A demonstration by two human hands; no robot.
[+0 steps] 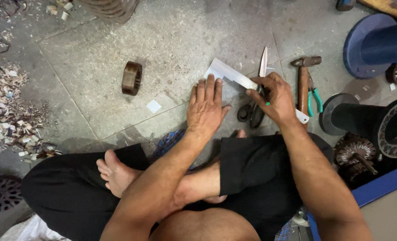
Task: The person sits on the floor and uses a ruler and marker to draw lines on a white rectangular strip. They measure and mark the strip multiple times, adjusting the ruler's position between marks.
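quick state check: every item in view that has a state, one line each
left hand: flat, fingers spread, pressing the sheet
right hand: closed on a small green-tipped tool
pale sheet: flat on the floor, held down
scissors: on the floor, partly under the right hand; open or shut unclear
hammer: lying on the floor, untouched
green-handled pliers: lying beside the hammer
metal ring: standing on edge, apart

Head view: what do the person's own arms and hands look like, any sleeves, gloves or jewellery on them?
Both arms are bare up to the frame edge, with no sleeves showing. The left hand and right hand are bare: no gloves, and no rings, watch or wristbands visible. The only clothing in view is dark trousers.
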